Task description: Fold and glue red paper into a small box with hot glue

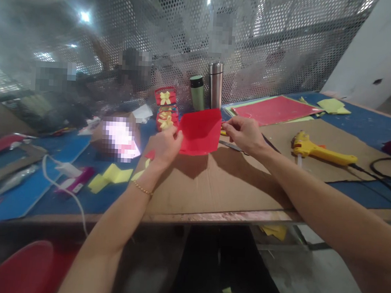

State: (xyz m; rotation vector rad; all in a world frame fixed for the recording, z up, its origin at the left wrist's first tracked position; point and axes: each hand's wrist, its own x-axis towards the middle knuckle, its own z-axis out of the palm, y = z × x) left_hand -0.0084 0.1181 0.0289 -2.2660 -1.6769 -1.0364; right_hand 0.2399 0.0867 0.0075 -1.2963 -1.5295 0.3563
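A folded piece of red paper (201, 133), shaped like a shallow open box, is held up above the cardboard. My left hand (164, 147) pinches its left edge between thumb and fingers. At its right edge, my right hand (244, 132) is closed in a pinch, with a bit of red showing at the fingertips. Below and behind the right hand, a pair of scissors (231, 145) lies partly hidden. Just beyond the left hand stand small red boxes with yellow bows (165, 97).
A brown cardboard sheet (186, 189) covers the table's front. To the right lies a yellow glue gun (323, 152) with its cable. Red sheets (276, 110), a green bottle (197, 94) and a steel flask (215, 86) are farther back. A lit phone (120, 136) and yellow paper (110, 177) lie left.
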